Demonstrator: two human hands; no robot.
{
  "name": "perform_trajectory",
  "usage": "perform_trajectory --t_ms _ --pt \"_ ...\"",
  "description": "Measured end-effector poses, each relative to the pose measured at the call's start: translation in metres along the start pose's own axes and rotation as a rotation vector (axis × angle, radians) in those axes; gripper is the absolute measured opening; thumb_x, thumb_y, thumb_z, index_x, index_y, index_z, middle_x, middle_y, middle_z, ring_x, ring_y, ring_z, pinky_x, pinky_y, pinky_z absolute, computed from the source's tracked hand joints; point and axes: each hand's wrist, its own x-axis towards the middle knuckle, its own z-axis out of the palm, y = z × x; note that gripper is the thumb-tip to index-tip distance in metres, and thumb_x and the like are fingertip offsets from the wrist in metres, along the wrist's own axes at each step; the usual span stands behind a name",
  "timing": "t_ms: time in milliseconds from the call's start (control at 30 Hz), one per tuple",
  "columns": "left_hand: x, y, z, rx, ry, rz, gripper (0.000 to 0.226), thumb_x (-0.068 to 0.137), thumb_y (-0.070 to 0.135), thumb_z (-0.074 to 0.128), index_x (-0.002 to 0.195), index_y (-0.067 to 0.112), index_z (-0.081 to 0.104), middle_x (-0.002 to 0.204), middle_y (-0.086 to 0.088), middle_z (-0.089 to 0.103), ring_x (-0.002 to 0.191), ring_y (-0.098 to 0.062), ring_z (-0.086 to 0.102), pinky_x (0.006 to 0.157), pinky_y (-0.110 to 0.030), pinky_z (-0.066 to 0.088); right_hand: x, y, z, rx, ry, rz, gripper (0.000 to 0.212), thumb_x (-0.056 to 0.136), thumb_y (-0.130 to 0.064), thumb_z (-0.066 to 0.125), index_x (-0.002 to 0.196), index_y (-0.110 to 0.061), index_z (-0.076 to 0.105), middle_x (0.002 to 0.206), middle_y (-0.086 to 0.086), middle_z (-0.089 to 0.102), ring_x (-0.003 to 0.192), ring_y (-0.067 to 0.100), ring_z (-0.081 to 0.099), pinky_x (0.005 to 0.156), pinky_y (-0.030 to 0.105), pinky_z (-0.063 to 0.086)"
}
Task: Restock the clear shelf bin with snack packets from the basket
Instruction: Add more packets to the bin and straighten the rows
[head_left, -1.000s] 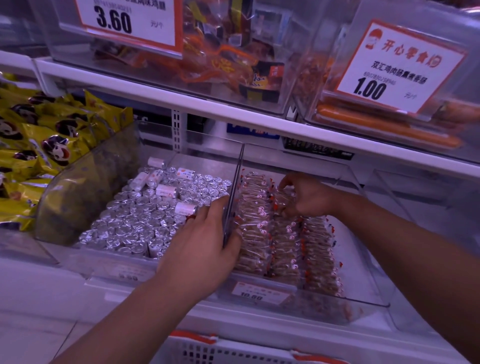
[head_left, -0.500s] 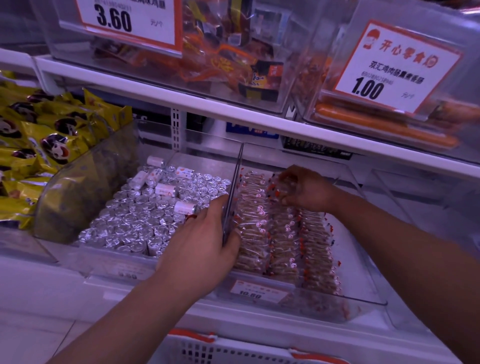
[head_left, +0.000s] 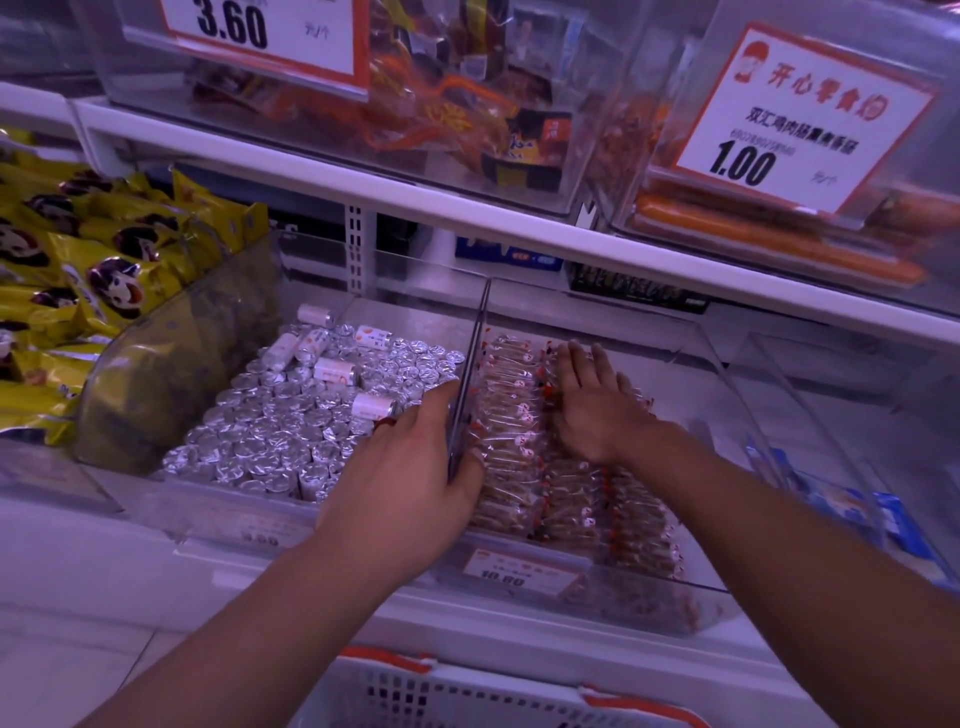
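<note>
The left hand (head_left: 410, 473) reaches over the front wall of the clear shelf bin (head_left: 613, 592), thumb and fingers pinching the clear divider (head_left: 470, 374) that splits it. The right hand (head_left: 592, 405) lies palm down, fingers straight and spread, pressing on the snack packets (head_left: 524, 415). Those packets fill the right compartment in rows from the front wall toward the back. The left compartment holds foil-wrapped rolls (head_left: 291, 431), packed upright, with a few lying on top. The white basket (head_left: 467, 696) sits below the shelf's front edge. Yellow packets (head_left: 78, 270) fill the bin at the left end of the shelf.
</note>
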Motion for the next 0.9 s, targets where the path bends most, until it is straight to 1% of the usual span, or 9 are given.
perform_trajectory --t_ms 133,333,433,533,633,700,733,800,900 --pt "0.0 -0.001 -0.001 0.004 -0.016 0.006 0.059 0.091 0.035 0.055 0.144 0.028 0.031 0.119 -0.008 0.067 0.103 -0.033 0.063 0.076 -0.037 0.045 0.004 0.01 -0.004 -0.011 0.081 -0.051 0.074 0.1 -0.039 0.033 0.156 -0.009 -0.006 0.165 0.012 -0.006 0.151 0.03 -0.011 0.122 0.051 0.005" --pt "-0.007 0.008 -0.014 -0.079 0.052 0.035 0.057 0.092 0.032 0.059 0.144 0.025 0.038 0.136 -0.001 0.056 0.119 -0.022 0.054 0.096 -0.035 0.044 -0.014 0.014 -0.012 0.172 0.221 -0.027 0.092 0.089 -0.037 0.064 0.157 -0.016 0.005 0.165 0.009 0.004 0.152 0.027 0.003 0.122 0.049 0.014" --pt "-0.019 0.011 -0.023 -0.152 0.166 0.145 0.048 0.091 0.025 0.056 0.138 0.019 0.049 0.134 0.002 0.054 0.122 -0.015 0.051 0.101 -0.037 0.042 -0.045 0.009 -0.026 0.322 0.42 -0.031 0.079 0.089 -0.026 0.065 0.155 -0.013 0.022 0.161 0.011 0.024 0.148 0.028 0.021 0.12 0.043 0.025" --pt "-0.046 0.012 -0.027 -0.102 0.293 0.394 0.033 0.089 0.011 0.054 0.121 0.009 0.062 0.125 -0.005 0.06 0.119 -0.022 0.055 0.1 -0.041 0.043 -0.099 0.001 -0.034 0.446 0.686 -0.061 0.057 0.088 -0.015 0.064 0.142 -0.01 0.047 0.144 0.012 0.048 0.134 0.024 0.043 0.112 0.025 0.031" --pt "-0.092 0.003 -0.015 -0.045 0.165 0.581 0.023 0.089 0.009 0.052 0.105 0.009 0.069 0.105 -0.007 0.067 0.095 -0.027 0.061 0.083 -0.04 0.045 -0.167 -0.025 -0.011 0.655 0.94 -0.23 0.031 0.085 -0.004 0.054 0.114 -0.012 0.064 0.11 0.0 0.061 0.104 0.012 0.057 0.095 0.015 0.039" --pt "-0.132 -0.018 0.008 0.039 -0.128 0.582 0.019 0.09 0.014 0.053 0.101 0.012 0.069 0.094 -0.005 0.067 0.084 -0.028 0.061 0.076 -0.039 0.047 -0.211 -0.058 0.038 0.78 0.802 -0.383 0.022 0.088 -0.007 0.05 0.101 -0.016 0.065 0.095 -0.007 0.061 0.089 0.006 0.058 0.085 0.016 0.043" --pt "-0.154 -0.033 0.023 0.087 -0.311 0.528 0.018 0.09 0.017 0.054 0.102 0.014 0.068 0.093 -0.005 0.067 0.086 -0.029 0.062 0.078 -0.039 0.048 -0.23 -0.075 0.071 0.791 0.617 -0.445 0.019 0.09 -0.01 0.05 0.099 -0.016 0.065 0.091 -0.007 0.062 0.085 0.006 0.058 0.081 0.018 0.045" --pt "-0.199 -0.07 0.052 0.177 -0.678 0.294 0.026 0.093 0.023 0.054 0.116 0.017 0.064 0.11 -0.008 0.065 0.102 -0.031 0.062 0.088 -0.039 0.046 -0.258 -0.105 0.15 0.64 0.069 -0.469 0.022 0.091 -0.022 0.051 0.108 -0.018 0.063 0.097 -0.003 0.064 0.086 0.012 0.062 0.081 0.028 0.051" --pt "-0.256 -0.129 0.084 0.348 -1.028 -0.033 0.057 0.099 0.032 0.048 0.152 0.023 0.031 0.148 -0.015 0.043 0.127 -0.034 0.05 0.103 -0.041 0.038 -0.272 -0.131 0.266 0.425 -0.733 -0.194 0.059 0.093 -0.038 0.056 0.144 -0.011 0.04 0.135 0.016 0.054 0.119 0.032 0.057 0.096 0.037 0.048"
